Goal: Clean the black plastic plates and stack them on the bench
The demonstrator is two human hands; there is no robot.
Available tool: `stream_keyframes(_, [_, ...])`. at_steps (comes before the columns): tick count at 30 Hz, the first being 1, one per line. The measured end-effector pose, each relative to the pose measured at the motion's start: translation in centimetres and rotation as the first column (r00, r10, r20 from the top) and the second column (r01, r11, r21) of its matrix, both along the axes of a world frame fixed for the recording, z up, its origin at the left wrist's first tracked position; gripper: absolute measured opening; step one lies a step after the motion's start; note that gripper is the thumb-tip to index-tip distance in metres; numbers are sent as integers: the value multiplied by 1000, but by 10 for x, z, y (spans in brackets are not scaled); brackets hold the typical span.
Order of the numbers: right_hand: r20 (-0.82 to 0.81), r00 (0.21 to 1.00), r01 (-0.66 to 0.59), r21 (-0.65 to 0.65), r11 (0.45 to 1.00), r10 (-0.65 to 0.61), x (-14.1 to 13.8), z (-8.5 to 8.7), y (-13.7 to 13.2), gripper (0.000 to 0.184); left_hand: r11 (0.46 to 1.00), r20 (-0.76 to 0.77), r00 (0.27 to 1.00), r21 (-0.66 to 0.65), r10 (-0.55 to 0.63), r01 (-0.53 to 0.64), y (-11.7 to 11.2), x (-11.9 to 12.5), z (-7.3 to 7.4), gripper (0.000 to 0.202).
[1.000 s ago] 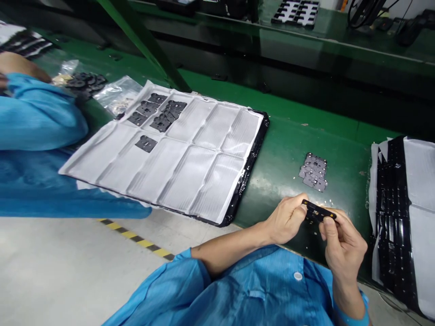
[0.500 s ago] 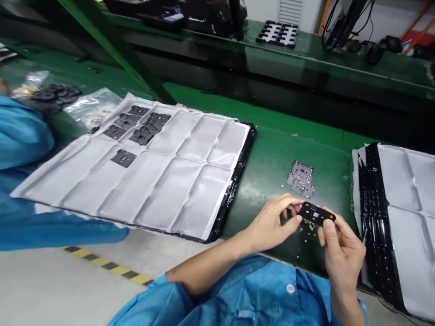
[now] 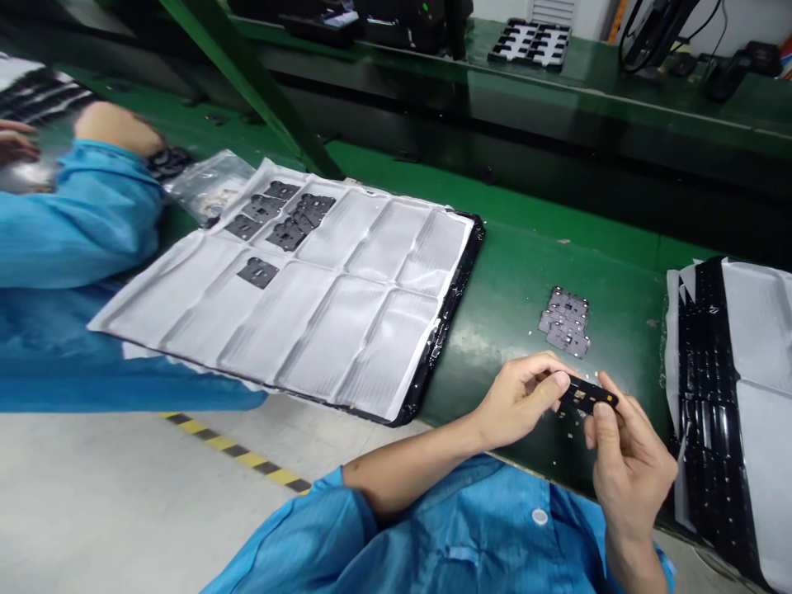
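Between my hands, above the green table, I hold a small black plate (image 3: 585,396) with rounded ends and a few yellow and pale spots. My left hand (image 3: 525,396) pinches its left end, the thumb lying on top. At the other end, my right hand (image 3: 631,454) grips it between thumb and fingers. Small pale bits lie on the table beneath, partly hidden by my hands. Just beyond them rests a little group of overlapping dark grey plates (image 3: 565,320) with cut-outs.
A tray with a white sheeted lining (image 3: 309,297) lies left, several dark plates in its far-left pockets. Stacked black trays (image 3: 711,396) stand at the right. A co-worker's blue sleeve (image 3: 80,214) is at far left, beside a clear plastic bag (image 3: 214,181). A green post (image 3: 253,91) rises behind.
My left thumb has moved onto the black plate and covers its left end. The view has shifted, and the co-worker's arm at the left now reaches further over the table.
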State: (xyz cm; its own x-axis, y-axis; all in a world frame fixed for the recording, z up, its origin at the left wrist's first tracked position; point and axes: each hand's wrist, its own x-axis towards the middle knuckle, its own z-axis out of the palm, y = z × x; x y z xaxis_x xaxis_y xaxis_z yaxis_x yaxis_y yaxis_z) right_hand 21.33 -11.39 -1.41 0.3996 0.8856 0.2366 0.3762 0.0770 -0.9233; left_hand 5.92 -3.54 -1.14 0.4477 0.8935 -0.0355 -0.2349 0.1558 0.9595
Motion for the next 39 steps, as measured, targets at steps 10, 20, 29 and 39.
stream_keyframes(10, [9, 1000, 2, -22, 1000, -2, 1, -7, -2, 33, 1000, 45, 999, 13, 6, -6, -3, 0, -6, 32])
stream_keyframes(20, [104, 992, -67, -26, 997, 70, 0, 2, -3, 33, 985, -50, 997, -158, 55, -62, -1, -1, -2, 28])
stream_keyframes(29, [-230, 972, 11, -130, 991, -41, -2, 0, -2, 20, 987, 6, 1000, -162, 8, -7, -13, 1, 12, 37])
stream_keyframes(39, [-234, 965, 80, -160, 984, -117, -5, -4, -2, 30, 993, 19, 999, -114, 36, -33, -17, -1, 8, 36])
